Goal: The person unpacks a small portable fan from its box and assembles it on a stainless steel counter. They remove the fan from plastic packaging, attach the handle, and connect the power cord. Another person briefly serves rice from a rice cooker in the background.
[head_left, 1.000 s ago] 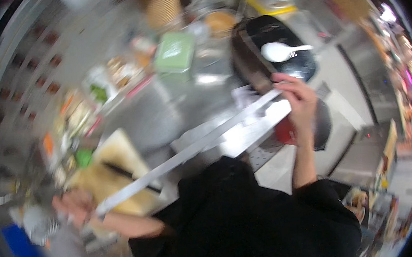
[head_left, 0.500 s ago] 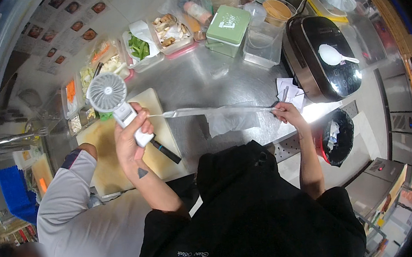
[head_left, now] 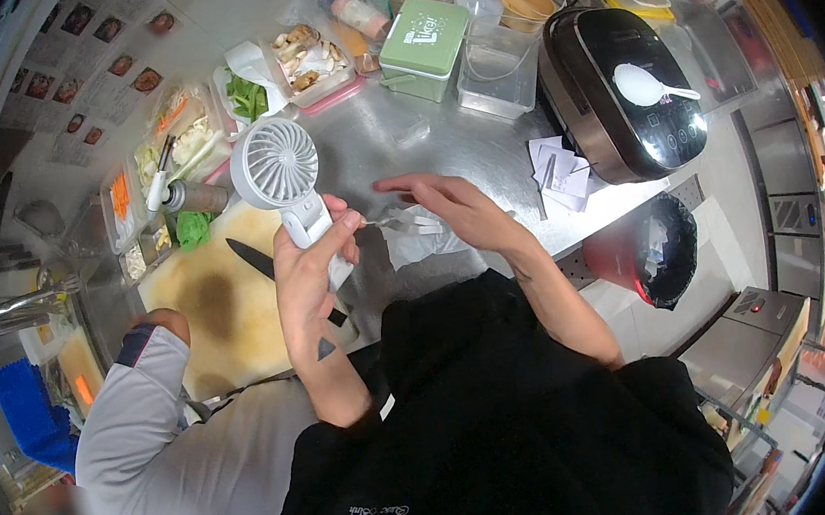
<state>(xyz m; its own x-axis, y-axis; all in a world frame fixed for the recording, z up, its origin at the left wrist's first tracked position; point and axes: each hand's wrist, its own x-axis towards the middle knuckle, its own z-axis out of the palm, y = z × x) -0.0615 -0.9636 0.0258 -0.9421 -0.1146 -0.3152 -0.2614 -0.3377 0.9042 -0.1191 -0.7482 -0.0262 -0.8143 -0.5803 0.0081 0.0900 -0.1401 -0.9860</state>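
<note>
My left hand (head_left: 308, 268) is closed around the handle of a white handheld fan (head_left: 277, 166), whose round head points up. My right hand (head_left: 463, 212) is held flat to the right of it, fingers stretched toward the left hand. Between the hands a thin pale strand runs from my left fingertips toward a crumpled, whitish sheet (head_left: 421, 246) on the steel counter (head_left: 380, 140); whether the strand joins it I cannot tell. Beneath my left arm lies a black-bladed knife (head_left: 252, 257) across a cutting board (head_left: 189, 331), its middle hidden by my hand.
Containers of greens (head_left: 247, 96) and mushrooms (head_left: 306, 59) line the back, beside a green box (head_left: 425, 40). A rice cooker (head_left: 617, 95) with a white rice paddle (head_left: 651, 87) stands right, above a lined bin (head_left: 669, 261). A co-worker in a grey shirt (head_left: 152, 406) is close on my left.
My right hand has moved left toward the fan and its fingers have opened. The long strip stretched between my hands is no longer taut. The fan has shifted slightly right.
</note>
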